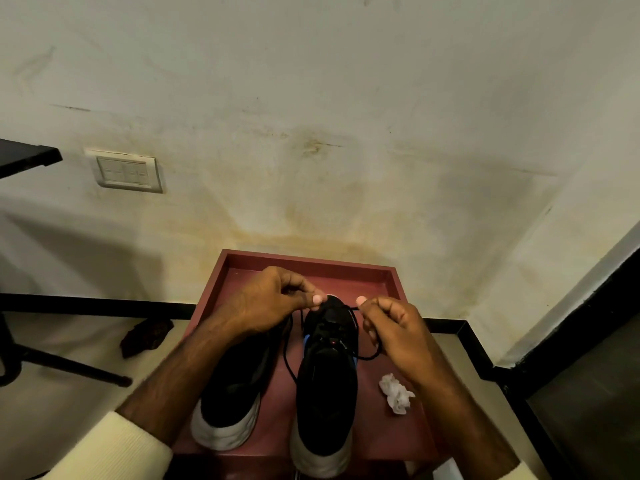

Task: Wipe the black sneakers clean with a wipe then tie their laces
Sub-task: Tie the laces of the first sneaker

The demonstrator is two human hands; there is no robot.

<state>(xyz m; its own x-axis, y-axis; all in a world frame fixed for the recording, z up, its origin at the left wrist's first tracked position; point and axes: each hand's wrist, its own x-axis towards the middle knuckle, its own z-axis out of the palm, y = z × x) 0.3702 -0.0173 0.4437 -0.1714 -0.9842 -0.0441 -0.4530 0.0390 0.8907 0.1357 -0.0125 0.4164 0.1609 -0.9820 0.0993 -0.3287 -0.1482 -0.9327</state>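
Observation:
Two black sneakers with white soles stand side by side on a dark red tray [388, 282], toes toward me. The right sneaker [327, 386] has its black lace [367, 356] pulled out to both sides. My left hand [266, 301] pinches one lace end above the shoe's tongue. My right hand [398, 336] pinches the other end, with a loop of lace hanging below its fingers. The left sneaker [235, 386] lies partly under my left forearm. A crumpled white wipe [396, 393] rests on the tray to the right of the shoes.
The tray stands against a stained pale wall [311, 133] with a switch plate [125, 172]. A dark crumpled object [147, 336] lies on the floor at left, near black chair legs [65, 367]. A black-framed ledge [485, 362] runs along the right.

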